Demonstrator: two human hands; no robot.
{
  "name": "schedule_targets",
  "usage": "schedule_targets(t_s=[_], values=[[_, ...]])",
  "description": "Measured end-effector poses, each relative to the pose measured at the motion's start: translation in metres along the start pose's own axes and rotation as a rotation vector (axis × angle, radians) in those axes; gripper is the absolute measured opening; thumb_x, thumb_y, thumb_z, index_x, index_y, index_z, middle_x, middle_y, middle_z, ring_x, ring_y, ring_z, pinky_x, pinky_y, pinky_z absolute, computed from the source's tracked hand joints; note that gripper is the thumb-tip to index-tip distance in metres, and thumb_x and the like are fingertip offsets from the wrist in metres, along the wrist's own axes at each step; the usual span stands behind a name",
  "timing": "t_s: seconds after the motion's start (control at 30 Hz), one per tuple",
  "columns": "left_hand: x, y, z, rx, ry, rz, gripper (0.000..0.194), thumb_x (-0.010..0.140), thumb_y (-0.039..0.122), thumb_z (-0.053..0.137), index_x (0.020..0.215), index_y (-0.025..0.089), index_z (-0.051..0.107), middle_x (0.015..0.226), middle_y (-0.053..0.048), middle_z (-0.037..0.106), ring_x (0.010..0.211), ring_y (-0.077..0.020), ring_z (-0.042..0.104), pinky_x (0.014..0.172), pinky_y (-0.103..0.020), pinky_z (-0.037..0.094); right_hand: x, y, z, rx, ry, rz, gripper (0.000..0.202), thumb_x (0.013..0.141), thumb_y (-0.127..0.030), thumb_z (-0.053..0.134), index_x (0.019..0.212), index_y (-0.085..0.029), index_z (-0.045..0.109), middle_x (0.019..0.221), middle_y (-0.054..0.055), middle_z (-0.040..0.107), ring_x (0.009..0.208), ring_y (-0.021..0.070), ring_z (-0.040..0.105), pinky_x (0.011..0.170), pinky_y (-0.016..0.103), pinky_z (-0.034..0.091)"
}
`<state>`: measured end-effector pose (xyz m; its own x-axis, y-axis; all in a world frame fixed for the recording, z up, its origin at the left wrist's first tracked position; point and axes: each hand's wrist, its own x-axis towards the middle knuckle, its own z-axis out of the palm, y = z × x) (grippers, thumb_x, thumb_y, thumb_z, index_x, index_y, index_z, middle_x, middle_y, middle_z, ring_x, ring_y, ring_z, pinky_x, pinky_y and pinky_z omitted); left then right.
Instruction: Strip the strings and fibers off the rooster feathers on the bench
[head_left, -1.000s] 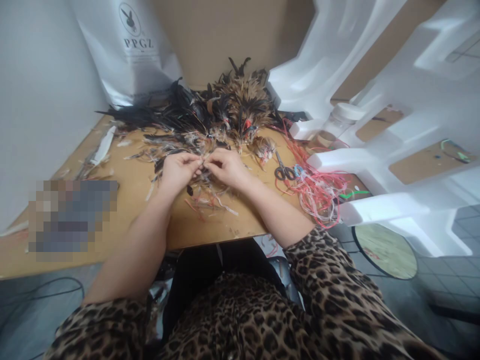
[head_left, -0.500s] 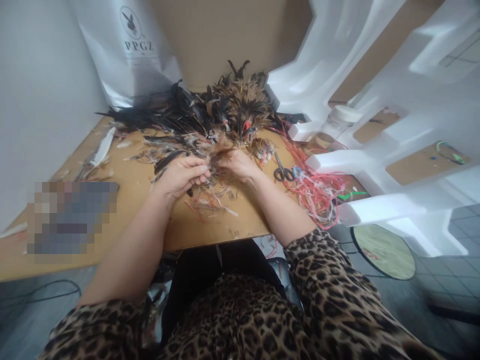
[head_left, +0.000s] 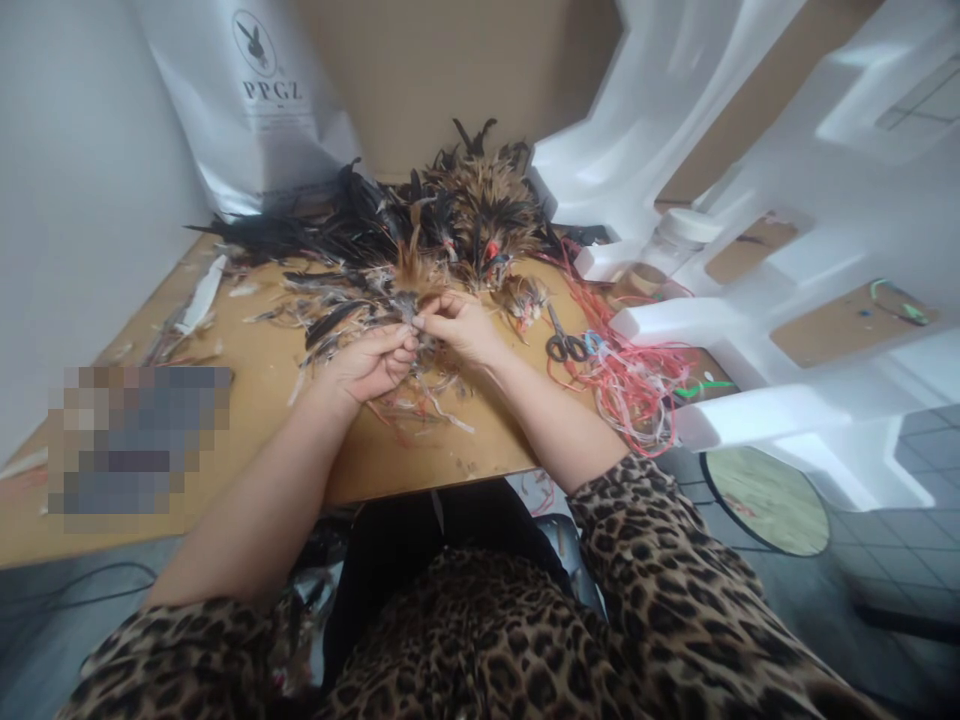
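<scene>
My left hand (head_left: 375, 360) is closed in a pinch, its thumb and forefinger meeting my right fingertips. My right hand (head_left: 463, 328) also pinches, coming in from the other side. Between them stands a brown feather (head_left: 411, 272), tip pointing away from me, its grey fluffy base at my fingertips. Just beyond and left lie loose dark and brown feathers (head_left: 334, 318). Behind them spreads a heap of long black feathers (head_left: 300, 238), and a tan feather bundle (head_left: 491, 190) with a red tie is to its right. Feather scraps and string bits lie beneath my hands.
Black-handled scissors (head_left: 564, 342) lie right of my hand, beside tangled red and white strings (head_left: 637, 395). White foam pieces (head_left: 720, 330) and a clear jar (head_left: 682, 238) stand at the right. A white feather (head_left: 204, 297) and a blurred-out object (head_left: 142, 440) are on the left.
My right hand has turned and brought the brown feather to my left fingertips. The feather now stands more upright and clearer. The view has shifted slightly.
</scene>
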<state>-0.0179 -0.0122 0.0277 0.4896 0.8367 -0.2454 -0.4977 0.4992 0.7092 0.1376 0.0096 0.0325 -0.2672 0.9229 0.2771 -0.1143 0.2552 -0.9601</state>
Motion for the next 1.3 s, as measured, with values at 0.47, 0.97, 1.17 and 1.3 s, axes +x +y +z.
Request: schedule_targets(t_s=[0.47, 0.97, 1.17, 1.3], values=[[-0.005, 0.013, -0.013, 0.648, 0.206, 0.219, 0.023, 0.06, 0.03, 0.077, 0.07, 0.012, 0.069, 0.059, -0.005, 0.064, 0.044, -0.0064, 0.053, 0.04, -0.016, 0.038, 0.004, 0.001, -0.008, -0.041, 0.032, 0.101, 0.017, 0.059, -0.026, 0.067, 0.063, -0.014, 0.056, 0.056, -0.005, 0.055, 0.052, 0.0054, 0.043, 0.054, 0.019, 0.034], [-0.003, -0.002, 0.005, 0.577, 0.192, 0.571, 0.01, 0.061, 0.024, 0.072, 0.065, 0.016, 0.07, 0.083, -0.006, 0.067, 0.043, -0.0029, 0.041, 0.042, -0.022, 0.033, 0.005, 0.008, -0.003, 0.429, -0.011, 0.494, 0.011, 0.063, -0.013, 0.064, 0.063, -0.014, 0.053, 0.053, -0.003, 0.059, 0.053, 0.0063, 0.055, 0.056, 0.018, 0.045], [0.0, -0.002, 0.001, 0.598, 0.232, 0.494, 0.017, 0.064, 0.028, 0.07, 0.074, 0.015, 0.071, 0.053, -0.001, 0.058, 0.042, -0.0056, 0.045, 0.042, -0.019, 0.034, 0.005, 0.015, -0.001, 0.433, -0.044, 0.566, 0.01, 0.066, -0.015, 0.065, 0.065, -0.013, 0.056, 0.055, -0.001, 0.061, 0.055, 0.0072, 0.057, 0.058, 0.019, 0.047], [0.007, -0.002, -0.008, 0.56, 0.284, 0.468, 0.018, 0.064, 0.029, 0.072, 0.071, 0.013, 0.069, 0.059, -0.002, 0.063, 0.044, -0.0049, 0.05, 0.044, -0.016, 0.038, 0.005, 0.014, -0.003, 0.259, -0.026, 0.524, 0.011, 0.066, -0.02, 0.068, 0.067, -0.012, 0.06, 0.058, 0.001, 0.063, 0.054, 0.0075, 0.056, 0.053, 0.018, 0.042]])
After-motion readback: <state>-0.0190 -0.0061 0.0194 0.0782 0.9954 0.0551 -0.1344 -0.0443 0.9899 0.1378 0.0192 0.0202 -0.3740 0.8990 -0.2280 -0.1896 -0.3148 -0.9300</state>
